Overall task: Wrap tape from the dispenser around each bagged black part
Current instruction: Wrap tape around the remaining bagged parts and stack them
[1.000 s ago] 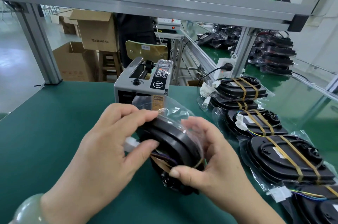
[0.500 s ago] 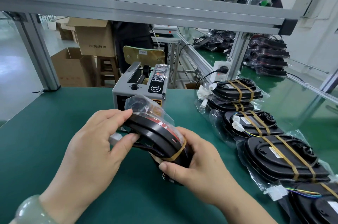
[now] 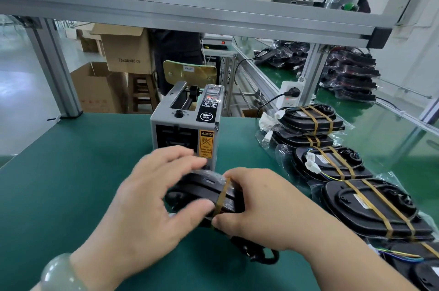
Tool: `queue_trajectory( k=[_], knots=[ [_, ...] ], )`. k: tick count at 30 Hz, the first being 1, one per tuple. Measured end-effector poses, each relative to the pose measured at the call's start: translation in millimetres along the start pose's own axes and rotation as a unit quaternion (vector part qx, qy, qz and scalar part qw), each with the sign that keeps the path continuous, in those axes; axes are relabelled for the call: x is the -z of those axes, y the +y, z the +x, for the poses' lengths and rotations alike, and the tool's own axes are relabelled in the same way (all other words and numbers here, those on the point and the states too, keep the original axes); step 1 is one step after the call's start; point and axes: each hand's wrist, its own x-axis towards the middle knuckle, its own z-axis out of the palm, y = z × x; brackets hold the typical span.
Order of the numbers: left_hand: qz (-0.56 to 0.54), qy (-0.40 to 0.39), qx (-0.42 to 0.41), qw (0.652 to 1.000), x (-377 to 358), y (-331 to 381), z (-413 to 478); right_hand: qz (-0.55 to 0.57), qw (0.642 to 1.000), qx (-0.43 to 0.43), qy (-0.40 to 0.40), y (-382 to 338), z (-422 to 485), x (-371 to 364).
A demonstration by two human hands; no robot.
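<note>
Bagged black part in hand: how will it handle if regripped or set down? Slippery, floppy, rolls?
The bagged black part looks rigid moulded plastic, so it probably won't flex. Its glossy clear bag is likely slick, though the tape band should curb sliding. Both the left hand and right hand hold it; its flat oval shape seems unlikely to roll.

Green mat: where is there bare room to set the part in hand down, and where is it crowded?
The green mat is bare left of the tape dispenser and the left hand, out to the frame post. Right of the right hand it is crowded: the taped parts lie in a row, overlapping along the edge.
</note>
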Motion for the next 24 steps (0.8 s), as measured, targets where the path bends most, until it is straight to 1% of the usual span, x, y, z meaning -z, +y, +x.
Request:
queue_trajectory(
  k=[2,3,5,7,9,10,13,14,15,16,17,18,19,20,21,22,24],
  knots=[
    [-0.015,-0.095,-0.002,0.995,-3,-3,6,-0.008,1.0,0.013,-0.014,-3,4,-1],
    [-0.021,-0.127,0.004,0.992,-4,-7,9,-0.011,1.0,0.018,-0.019,-4,6,-1],
    [-0.051,-0.167,0.028,0.984,-6,-16,17,-0.005,0.999,0.024,-0.037,-3,10,1],
    [-0.1,-0.198,0.056,0.973,-7,-23,24,0.006,0.996,0.036,-0.084,1,12,8],
    [-0.133,-0.214,0.079,0.964,-10,-30,28,-0.012,0.989,0.065,-0.133,4,14,16],
    [-0.146,-0.215,0.09,0.961,-12,-33,30,-0.023,0.987,0.083,-0.138,6,14,19],
    [-0.195,-0.217,0.114,0.95,-13,-34,31,-0.03,0.985,0.127,-0.11,9,17,20],
    [-0.223,-0.214,0.126,0.943,-11,-34,31,-0.029,0.985,0.133,-0.105,9,17,19],
    [-0.258,-0.191,0.141,0.936,-8,-35,32,-0.024,0.985,0.137,-0.1,9,17,16],
    [-0.293,-0.146,0.163,0.931,-6,-38,33,-0.017,0.986,0.135,-0.094,11,17,14],
    [-0.309,-0.08,0.201,0.926,-5,-42,36,-0.008,0.988,0.128,-0.087,12,17,13],
    [-0.301,-0.012,0.259,0.918,-5,-49,40,0.004,0.99,0.118,-0.079,14,16,12],
    [-0.286,0.044,0.327,0.9,-5,-57,46,0.015,0.991,0.11,-0.071,16,15,11],
    [-0.278,0.076,0.393,0.873,-6,-64,52,0.023,0.992,0.106,-0.066,17,15,10],
    [-0.28,0.084,0.445,0.847,-7,-70,57,0.029,0.992,0.105,-0.064,18,14,8],
    [-0.289,0.076,0.48,0.825,-9,-73,63,0.034,0.992,0.105,-0.063,18,14,7],
    [-0.312,0.052,0.518,0.795,-13,-76,70,0.039,0.992,0.105,-0.059,17,13,5]
  ],
)
